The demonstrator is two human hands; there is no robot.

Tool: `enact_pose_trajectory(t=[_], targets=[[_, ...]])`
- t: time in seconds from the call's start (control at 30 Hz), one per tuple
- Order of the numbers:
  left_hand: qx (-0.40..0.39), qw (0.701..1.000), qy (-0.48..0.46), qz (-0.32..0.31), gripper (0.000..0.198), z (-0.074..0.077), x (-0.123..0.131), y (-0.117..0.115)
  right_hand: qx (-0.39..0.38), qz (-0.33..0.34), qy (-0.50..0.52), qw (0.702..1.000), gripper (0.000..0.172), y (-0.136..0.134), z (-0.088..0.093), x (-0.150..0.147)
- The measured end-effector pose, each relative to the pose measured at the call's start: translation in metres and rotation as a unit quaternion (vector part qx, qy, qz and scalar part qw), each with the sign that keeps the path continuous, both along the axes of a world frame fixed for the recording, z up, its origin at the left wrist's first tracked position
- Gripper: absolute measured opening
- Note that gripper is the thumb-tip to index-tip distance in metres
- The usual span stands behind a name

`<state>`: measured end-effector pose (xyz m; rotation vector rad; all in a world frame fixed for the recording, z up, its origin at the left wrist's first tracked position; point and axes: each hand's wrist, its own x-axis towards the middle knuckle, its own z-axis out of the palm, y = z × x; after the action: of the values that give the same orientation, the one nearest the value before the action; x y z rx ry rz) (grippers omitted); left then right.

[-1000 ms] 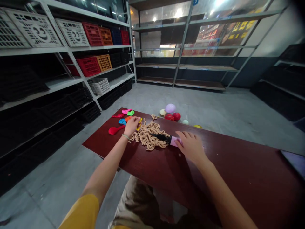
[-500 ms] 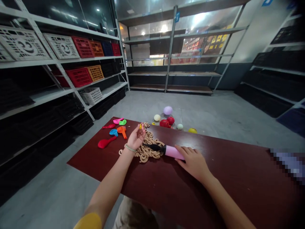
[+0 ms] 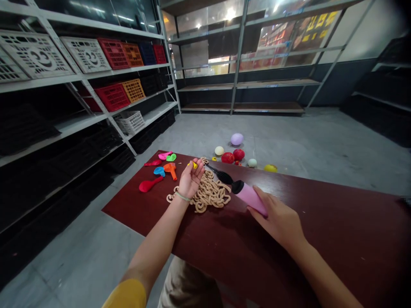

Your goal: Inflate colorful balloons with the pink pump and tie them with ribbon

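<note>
My left hand (image 3: 190,179) is raised palm-up over a heap of tan curled rubber bands (image 3: 210,193) and pinches a small yellow balloon (image 3: 193,164) at its fingertips. My right hand (image 3: 278,218) grips a pink balloon pump (image 3: 249,196) whose black nozzle (image 3: 221,175) points up and left over the heap. Both are above a dark red table (image 3: 321,239). Flat balloons lie at the table's far left: a red one (image 3: 148,185), an orange one (image 3: 171,169), a blue one (image 3: 159,171), plus green and pink ones.
Blown-up balloons lie on the grey floor beyond the table: purple (image 3: 236,139), red (image 3: 227,158), cream and yellow. Metal shelving with white, red and orange crates (image 3: 113,96) lines the left wall. Bare shelves stand at the back.
My left hand lifted the yellow balloon from the table and turned palm-up. My right hand closed on the pink pump and tilted it up off the table, nozzle towards the left hand.
</note>
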<state>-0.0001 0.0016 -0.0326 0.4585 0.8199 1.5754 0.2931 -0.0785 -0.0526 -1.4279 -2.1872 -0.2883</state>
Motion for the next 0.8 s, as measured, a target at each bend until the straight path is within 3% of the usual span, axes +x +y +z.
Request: enact_pose_trajectory(t=[0.3,0.8], targets=[[0.068,0.994,0.081,-0.037,0.032,-0.003,0.012,-0.007,-0.028,0.007,-0.016,0.999,0.057,-0.005,-0.001,-0.011],[0.095,0.988,0.12,-0.017,0.04,0.0,0.026,-0.013,-0.018,-0.001,-0.023,1.0,0.055,-0.006,0.001,-0.013]])
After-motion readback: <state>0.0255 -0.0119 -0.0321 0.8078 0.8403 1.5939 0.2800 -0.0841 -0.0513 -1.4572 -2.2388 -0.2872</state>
